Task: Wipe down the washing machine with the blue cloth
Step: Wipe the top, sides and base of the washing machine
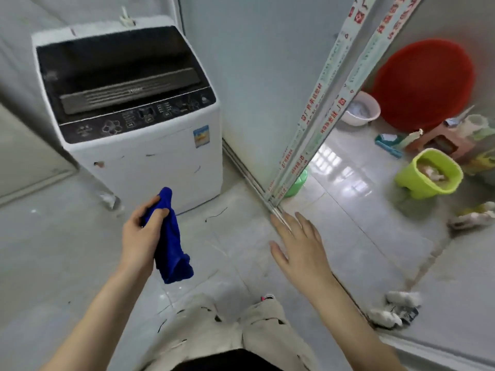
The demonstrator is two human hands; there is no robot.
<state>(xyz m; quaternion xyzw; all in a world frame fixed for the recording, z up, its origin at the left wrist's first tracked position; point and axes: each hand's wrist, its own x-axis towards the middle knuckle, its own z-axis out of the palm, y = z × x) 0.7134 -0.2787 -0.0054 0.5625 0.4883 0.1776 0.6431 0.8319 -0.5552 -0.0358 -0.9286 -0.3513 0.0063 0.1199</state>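
Note:
A white top-loading washing machine (139, 156) with a dark lid and control panel stands against the wall at upper left. My left hand (140, 234) grips a bunched blue cloth (171, 242), which hangs down in front of the machine's lower front without touching it. My right hand (300, 245) is held out flat with straight fingers over the floor, to the right of the cloth, holding nothing.
A sliding door frame (316, 124) with taped edges runs diagonally right of the machine. Beyond it lie a red basin (423, 84), a green bucket (428, 175), a white basin (361, 111) and clutter. A white slipper (393, 309) lies on the door track.

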